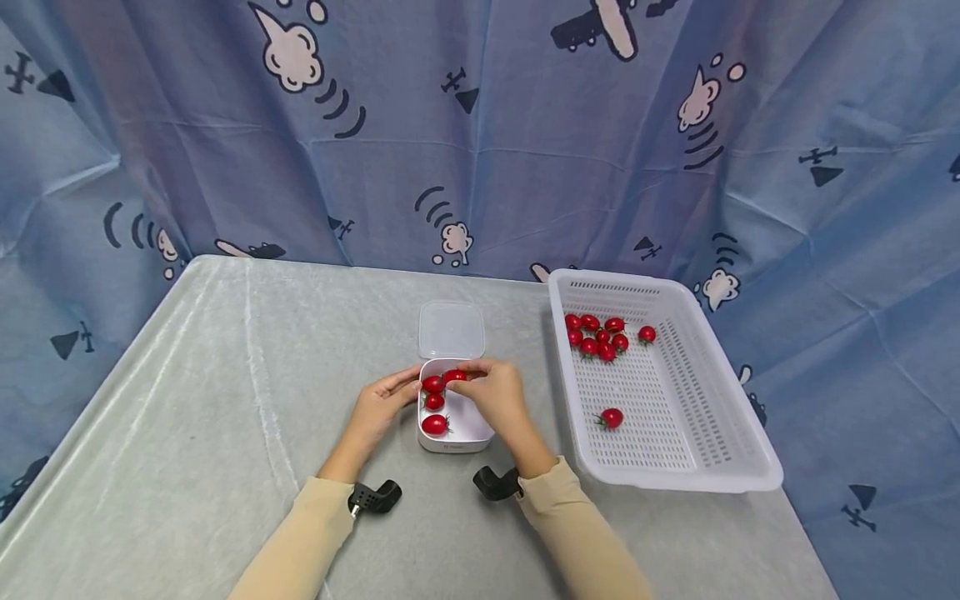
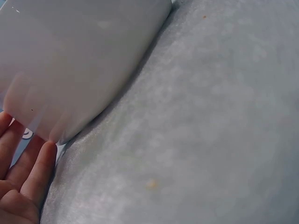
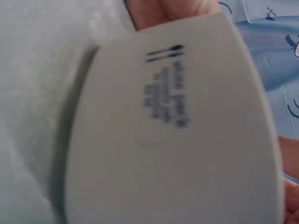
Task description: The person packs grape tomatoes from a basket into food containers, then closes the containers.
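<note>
A small white box [image 1: 471,427] stands at mid-table, with cherry tomatoes along its left side, one of them [image 1: 435,425] near the front corner. My right hand [image 1: 497,398] reaches in over the box's right side and pinches a cherry tomato [image 1: 454,376] by the back wall. At the left, my left hand [image 1: 380,408] rests its fingertips against the box's outer wall. In the left wrist view its fingers [image 2: 39,175] are fairly straight beside the wall. Dark printing with a cutlery mark shows on the box [image 3: 117,140] in the right wrist view.
A clear lid [image 1: 452,330] lies flat just behind the box. To the right, a white perforated basket [image 1: 705,477] holds a cluster of cherry tomatoes [image 1: 606,352] at its back left and a single tomato [image 1: 612,418] nearer the front. A blue patterned curtain [image 1: 390,167] hangs behind the table.
</note>
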`<action>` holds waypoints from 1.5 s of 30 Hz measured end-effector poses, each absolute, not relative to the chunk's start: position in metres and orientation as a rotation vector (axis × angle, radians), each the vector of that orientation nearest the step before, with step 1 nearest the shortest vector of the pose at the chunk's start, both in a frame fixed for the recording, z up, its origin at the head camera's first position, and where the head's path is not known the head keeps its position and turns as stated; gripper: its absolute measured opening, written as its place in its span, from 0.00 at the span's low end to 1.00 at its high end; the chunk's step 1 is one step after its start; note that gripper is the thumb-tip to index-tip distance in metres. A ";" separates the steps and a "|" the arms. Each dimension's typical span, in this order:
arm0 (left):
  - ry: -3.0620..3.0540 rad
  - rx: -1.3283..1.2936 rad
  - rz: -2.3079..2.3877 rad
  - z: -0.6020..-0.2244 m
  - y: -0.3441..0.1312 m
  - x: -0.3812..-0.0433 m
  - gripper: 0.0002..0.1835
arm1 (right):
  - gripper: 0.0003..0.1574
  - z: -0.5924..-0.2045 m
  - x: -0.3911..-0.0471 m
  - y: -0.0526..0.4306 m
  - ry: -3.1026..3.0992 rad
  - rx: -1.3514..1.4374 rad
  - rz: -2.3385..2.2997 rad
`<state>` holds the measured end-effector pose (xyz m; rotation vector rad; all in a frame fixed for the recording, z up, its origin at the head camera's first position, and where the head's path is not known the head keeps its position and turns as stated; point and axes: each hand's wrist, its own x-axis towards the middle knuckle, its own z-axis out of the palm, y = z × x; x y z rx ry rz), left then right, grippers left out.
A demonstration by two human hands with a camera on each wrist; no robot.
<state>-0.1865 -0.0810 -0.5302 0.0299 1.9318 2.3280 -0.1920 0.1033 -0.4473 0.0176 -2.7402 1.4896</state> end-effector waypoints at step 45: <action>1.914 0.056 2.334 -0.529 -0.081 -0.186 0.23 | 0.17 -0.452 -0.187 0.102 -2.811 0.088 1.402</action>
